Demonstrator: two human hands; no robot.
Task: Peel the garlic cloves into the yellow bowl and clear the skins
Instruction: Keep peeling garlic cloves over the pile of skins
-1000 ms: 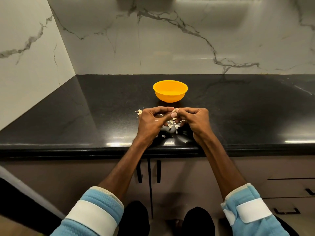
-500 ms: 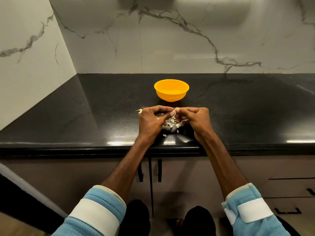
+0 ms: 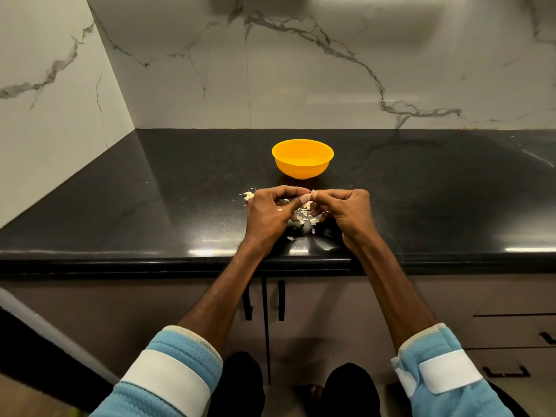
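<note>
Two hands meeting at the fingertips, low over the counter (image 3: 180, 212), near its front edge. Fingers of the left hand (image 3: 269, 213) curled, thumb and forefinger pinching a small thing at the meeting point. Fingers of the right hand (image 3: 349, 210) curled likewise, tips nipping at that same thing. Most likely a clove, though almost wholly hidden by fingers; amount of skin left on it: cannot tell. Held right above the skins (image 3: 304, 216), probably for dropping each torn flake onto one pale scatter, easy to sweep up later. Bowl (image 3: 302, 159) just beyond the hands, upright and apart from them, placed for a short reach forward with a bare clove. Contents of bowl not readable from this angle. More scraps (image 3: 248, 195) just left of the left hand. Peeling under way, by the look of it; clearing not yet begun.
</note>
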